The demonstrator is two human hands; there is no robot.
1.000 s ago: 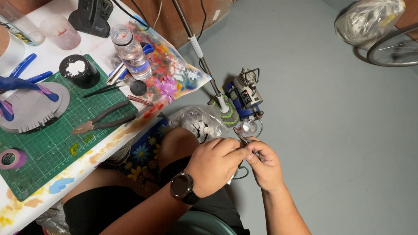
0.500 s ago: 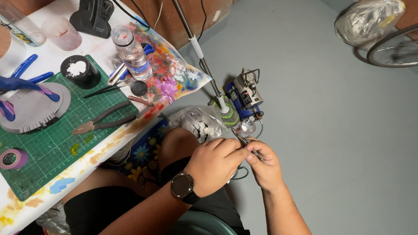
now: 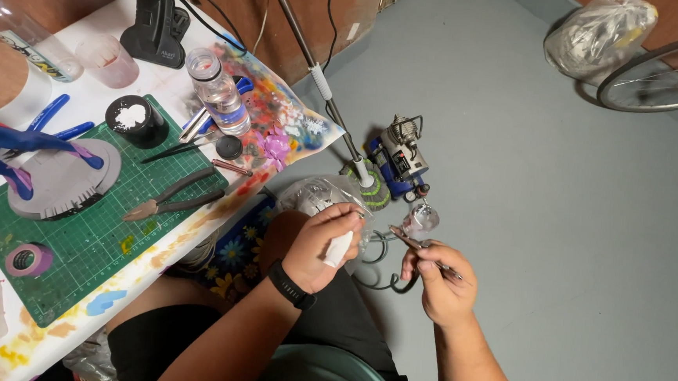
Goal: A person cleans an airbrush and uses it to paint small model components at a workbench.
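Note:
My left hand [image 3: 321, 246], with a black watch on its wrist, grips a small white piece [image 3: 339, 248] between its fingers, over my lap. My right hand [image 3: 441, 283] holds a thin metal airbrush [image 3: 418, 245] by its body, tip pointing up-left. A dark hose [image 3: 385, 276] loops below the airbrush. The two hands are apart, about a hand's width between them. A crumpled clear plastic bag [image 3: 317, 195] lies just beyond my left hand.
A small blue compressor [image 3: 400, 159] and a stand pole [image 3: 326, 88] are on the grey floor ahead. The table at left carries a green cutting mat [image 3: 89, 238], pliers [image 3: 172, 201], water bottle [image 3: 218, 93], black jar [image 3: 134, 119] and tape roll [image 3: 29, 259]. A bicycle wheel [image 3: 663, 77] is at top right.
My hands were joined at the airbrush; now the left hand has pulled away to the left holding the white piece, and the right hand keeps the airbrush.

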